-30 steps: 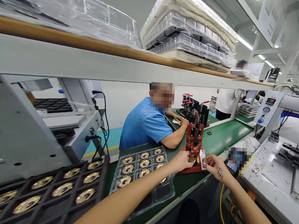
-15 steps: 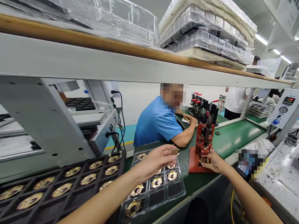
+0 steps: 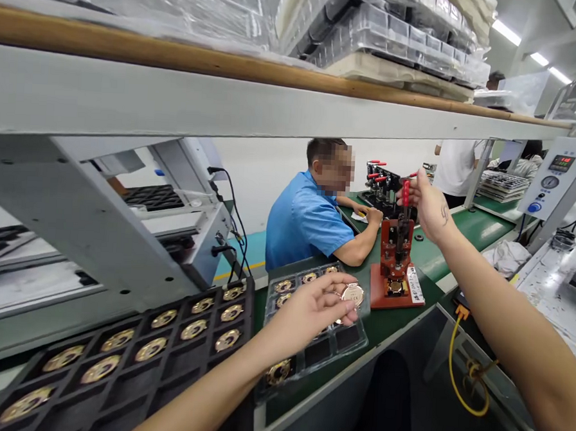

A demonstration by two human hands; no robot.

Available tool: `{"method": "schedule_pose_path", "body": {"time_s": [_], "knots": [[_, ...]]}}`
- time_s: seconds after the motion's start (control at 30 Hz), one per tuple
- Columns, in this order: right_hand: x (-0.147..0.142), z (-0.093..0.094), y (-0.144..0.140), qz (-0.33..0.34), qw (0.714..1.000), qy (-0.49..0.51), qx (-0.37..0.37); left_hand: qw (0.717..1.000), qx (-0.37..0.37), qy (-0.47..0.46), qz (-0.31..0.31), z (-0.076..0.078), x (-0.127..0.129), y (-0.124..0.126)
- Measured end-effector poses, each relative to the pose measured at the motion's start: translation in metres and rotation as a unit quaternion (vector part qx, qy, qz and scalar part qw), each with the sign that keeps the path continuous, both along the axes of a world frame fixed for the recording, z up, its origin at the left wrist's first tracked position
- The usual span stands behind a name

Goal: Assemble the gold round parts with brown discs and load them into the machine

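In the head view my left hand (image 3: 319,301) pinches a round, gold-rimmed metal watch case (image 3: 352,296) by its edge, its pale flat face turned up. The held piece hovers over the clear plastic tray (image 3: 304,361), whose pockets contain several gold round parts. To the right, my right hand (image 3: 426,206) is raised with its fingers curled at the red lever handle (image 3: 405,193) of a small toggle press. The red press base (image 3: 383,297) stands on the green bench, and a round part (image 3: 395,287) sits in its fixture under the plunger.
A black compartment tray (image 3: 134,387) with several gold round parts lies at the left. Overhead runs a shelf edge (image 3: 226,100) loaded with plastic trays. A co-worker in a blue shirt (image 3: 302,222) sits opposite, near several red-handled clamps (image 3: 377,175). A control box (image 3: 555,175) is at right.
My right hand has risen from the press fixture to its lever handle. My left hand has turned the watch case so its flat face shows. The camera view has shifted slightly.
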State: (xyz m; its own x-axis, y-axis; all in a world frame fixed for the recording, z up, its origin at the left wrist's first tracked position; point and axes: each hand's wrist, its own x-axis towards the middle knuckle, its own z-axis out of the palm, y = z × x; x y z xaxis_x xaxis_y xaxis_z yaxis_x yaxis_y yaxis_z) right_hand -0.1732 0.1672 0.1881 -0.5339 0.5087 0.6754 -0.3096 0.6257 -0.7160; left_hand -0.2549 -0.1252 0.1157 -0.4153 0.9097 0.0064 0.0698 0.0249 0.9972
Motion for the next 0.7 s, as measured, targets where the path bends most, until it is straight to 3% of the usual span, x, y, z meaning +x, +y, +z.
{"method": "schedule_pose_path", "body": {"time_s": [0.07, 0.13, 0.27, 0.43, 0.5, 0.6, 0.7], "knots": [[0.022, -0.013, -0.027, -0.018, 1.0, 0.008, 0.017, 1.0, -0.003, 0.006, 0.01, -0.002, -0.004, -0.007], [0.046, -0.038, -0.046, -0.06, 0.994, 0.016, 0.085, 1.0, -0.003, 0.008, 0.022, -0.003, -0.007, -0.014], [0.073, -0.084, -0.053, -0.064, 0.969, -0.006, 0.237, 1.0, 0.003, 0.0, 0.024, -0.002, 0.002, -0.014], [0.096, -0.087, -0.074, -0.113, 0.941, 0.002, 0.318, 0.999, 0.024, -0.008, -0.03, 0.002, 0.03, -0.006], [0.111, -0.086, -0.095, -0.113, 0.953, 0.036, 0.277, 0.999, 0.028, -0.01, -0.044, 0.003, 0.039, -0.006], [0.128, -0.092, -0.127, -0.028, 0.996, -0.005, 0.083, 0.998, 0.032, -0.012, -0.059, 0.004, 0.048, -0.006], [0.134, -0.101, -0.145, 0.073, 0.985, -0.121, -0.097, 0.996, 0.029, -0.024, -0.078, 0.005, 0.054, -0.004]]}}
